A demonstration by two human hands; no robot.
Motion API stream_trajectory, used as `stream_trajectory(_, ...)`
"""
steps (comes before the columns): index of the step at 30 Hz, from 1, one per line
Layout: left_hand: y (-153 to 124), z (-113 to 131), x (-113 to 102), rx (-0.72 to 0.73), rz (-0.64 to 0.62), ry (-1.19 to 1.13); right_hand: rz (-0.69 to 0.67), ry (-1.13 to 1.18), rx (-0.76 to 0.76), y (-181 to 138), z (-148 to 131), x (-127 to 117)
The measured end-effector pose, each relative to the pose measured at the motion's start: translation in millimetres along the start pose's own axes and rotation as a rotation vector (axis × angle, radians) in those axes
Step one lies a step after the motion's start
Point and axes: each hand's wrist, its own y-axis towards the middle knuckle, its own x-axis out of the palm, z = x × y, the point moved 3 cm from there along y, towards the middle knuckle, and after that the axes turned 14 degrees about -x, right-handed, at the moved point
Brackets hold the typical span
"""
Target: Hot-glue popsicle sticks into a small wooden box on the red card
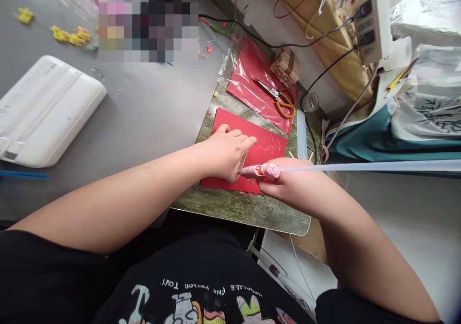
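Note:
My right hand (288,180) is wrapped round a pink hot glue gun (264,171), and a long translucent glue stick (370,166) runs out of its back to the right. The gun's nozzle points left and meets a small wooden piece (242,163) in my left hand (230,151). My left fingers are bent over that piece and hide most of it; it looks like craft sticks. Both hands are above a red sheet (230,117), which bears thin strings of glue (270,144).
Scissors (279,96) with orange handles lie on a plastic-wrapped red pack (248,79). Beside them is a bundle of craft sticks (285,66). A power strip (372,24) with black cables stands at upper right. A white device (46,110) rests on the grey table (144,113) at left.

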Motion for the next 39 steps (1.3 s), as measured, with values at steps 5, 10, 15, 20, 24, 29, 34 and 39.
stream_trajectory(5, -0.2, -0.1, 0.5, -0.014, -0.023, -0.012, -0.039, 0.005, -0.008, 0.6, -3.3, -0.8)
stream_trajectory(10, -0.4, -0.5, 1.0, 0.0, -0.009, -0.015, -0.053, 0.017, -0.007, 1.1, -2.4, 1.2)
stream_trajectory(15, -0.5, -0.6, 1.8, -0.012, -0.016, -0.016, -0.062, 0.028, -0.009, 2.0, -1.8, 1.9)
stream_trajectory(20, -0.3, -0.3, 0.8, -0.01, -0.017, -0.017, -0.042, 0.065, -0.017, 0.5, -1.3, 0.9)
stream_trajectory(24, -0.6, -0.2, -0.3, 0.0, -0.013, -0.018, -0.003, 0.104, -0.036, -2.7, 1.1, -0.1)
stream_trajectory(29, -1.0, -0.5, 1.0, -0.015, -0.01, -0.013, 0.056, 0.151, -0.046, -6.6, 4.9, -1.4)
stream_trajectory(34, -1.7, 0.5, 0.3, -0.009, 0.011, -0.015, 0.068, 0.201, -0.012, -8.6, 10.7, -2.7)
stream_trajectory(39, -2.5, 2.2, -3.0, -0.009, 0.016, -0.008, 0.086, 0.142, 0.016, -6.3, 19.3, -3.8)
